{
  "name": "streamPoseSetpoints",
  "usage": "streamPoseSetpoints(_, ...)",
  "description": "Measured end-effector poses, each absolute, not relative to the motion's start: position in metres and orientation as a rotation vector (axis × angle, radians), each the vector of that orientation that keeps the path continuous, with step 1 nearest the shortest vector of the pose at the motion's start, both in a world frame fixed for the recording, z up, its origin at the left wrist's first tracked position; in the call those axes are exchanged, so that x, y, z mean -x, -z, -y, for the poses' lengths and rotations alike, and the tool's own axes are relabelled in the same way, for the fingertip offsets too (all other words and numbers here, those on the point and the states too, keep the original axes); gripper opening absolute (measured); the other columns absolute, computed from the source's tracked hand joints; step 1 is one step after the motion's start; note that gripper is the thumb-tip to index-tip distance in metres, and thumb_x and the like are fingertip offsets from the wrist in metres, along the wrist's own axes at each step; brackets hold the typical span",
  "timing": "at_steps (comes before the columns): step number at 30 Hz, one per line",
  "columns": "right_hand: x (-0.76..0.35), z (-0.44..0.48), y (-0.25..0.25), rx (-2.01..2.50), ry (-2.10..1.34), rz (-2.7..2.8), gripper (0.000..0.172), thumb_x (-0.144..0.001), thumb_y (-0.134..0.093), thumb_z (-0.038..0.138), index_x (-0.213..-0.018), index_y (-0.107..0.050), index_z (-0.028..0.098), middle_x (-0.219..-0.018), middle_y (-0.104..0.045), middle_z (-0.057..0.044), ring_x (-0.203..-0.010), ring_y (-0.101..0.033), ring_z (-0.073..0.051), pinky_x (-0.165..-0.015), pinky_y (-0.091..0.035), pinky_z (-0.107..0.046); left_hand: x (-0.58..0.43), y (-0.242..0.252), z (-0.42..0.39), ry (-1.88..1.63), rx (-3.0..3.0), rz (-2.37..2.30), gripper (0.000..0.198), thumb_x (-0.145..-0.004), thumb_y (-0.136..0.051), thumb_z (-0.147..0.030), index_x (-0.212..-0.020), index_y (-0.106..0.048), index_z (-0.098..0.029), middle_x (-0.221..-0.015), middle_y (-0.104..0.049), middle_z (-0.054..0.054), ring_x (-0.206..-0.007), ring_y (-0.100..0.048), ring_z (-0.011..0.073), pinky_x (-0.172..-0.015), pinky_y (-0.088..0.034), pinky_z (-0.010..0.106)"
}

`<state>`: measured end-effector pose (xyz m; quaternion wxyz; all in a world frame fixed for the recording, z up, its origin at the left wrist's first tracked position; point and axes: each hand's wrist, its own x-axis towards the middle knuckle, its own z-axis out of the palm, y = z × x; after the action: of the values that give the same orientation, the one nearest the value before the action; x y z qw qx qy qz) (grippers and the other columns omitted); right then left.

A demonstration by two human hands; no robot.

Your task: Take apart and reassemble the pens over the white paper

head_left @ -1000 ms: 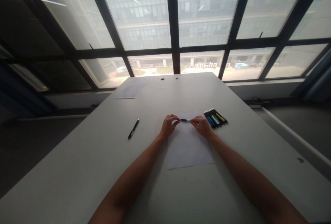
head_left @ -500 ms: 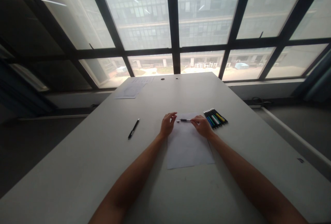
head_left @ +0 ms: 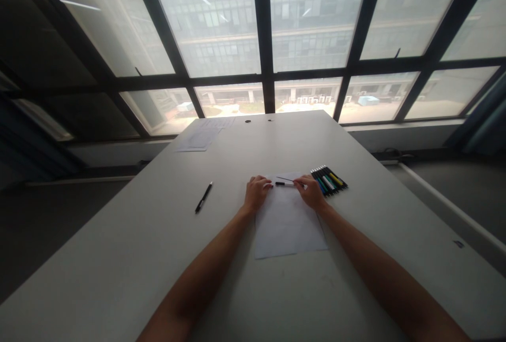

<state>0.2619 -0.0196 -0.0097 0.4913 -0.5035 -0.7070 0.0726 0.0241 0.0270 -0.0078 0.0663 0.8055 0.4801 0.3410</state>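
My right hand [head_left: 310, 193] pinches a thin dark pen refill [head_left: 283, 178], which points left. Just below the refill a pen barrel [head_left: 281, 184], black at its left end and paler at its right, lies on a white sheet of paper [head_left: 290, 231]. The barrel's right end runs under my right fingers. My left hand [head_left: 258, 193] rests at the paper's upper left, its fingertips closed over the small pen tip, which is mostly hidden. A short gap separates the left fingertips from the barrel.
Several pens [head_left: 330, 181] with coloured parts lie in a row right of the paper. One black pen [head_left: 204, 197] lies off to the left. Printed sheets [head_left: 197, 138] are at the table's far left. Tall windows stand behind the white table [head_left: 276, 147].
The thin refill now shows separately above the barrel, in my right fingers. My left fingers have come down and closed over the small silver tip that lay on the paper.
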Motion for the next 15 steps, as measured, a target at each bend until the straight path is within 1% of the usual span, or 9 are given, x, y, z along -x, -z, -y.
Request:
streamPoseSetpoints(10, -0.2622, 0.0185, 0.0101, 1.213, -0.193, 1.72, 0.015, -0.089, -0.059, 0.024, -0.083, -0.072, 0.02, -0.079, -0.068, -0.005, -0.08, -0.059, -0.02, -0.077, -0.045, -0.032, -0.0264, 0.0012, -0.0212, -0.941, -2.436, -1.451, 0.009, -0.082, -0.068, -0.021, -0.084, -0.076, -0.026, -0.098, -0.069, 0.005, -0.097, -0.057, 0.0232, -0.09, -0.044, 0.036)
streamPoseSetpoints(15, -0.2628, 0.0187, 0.01, 1.219, -0.202, 1.717, 0.015, -0.089, -0.059, 0.025, -0.084, -0.072, 0.021, -0.079, -0.068, -0.005, -0.081, -0.06, -0.021, -0.077, -0.046, -0.032, -0.0273, 0.0002, -0.022, -1.047, -2.418, -1.376, 0.007, -0.083, -0.067, -0.02, -0.086, -0.072, -0.024, -0.095, -0.07, 0.004, -0.096, -0.059, 0.0218, -0.089, -0.046, 0.036)
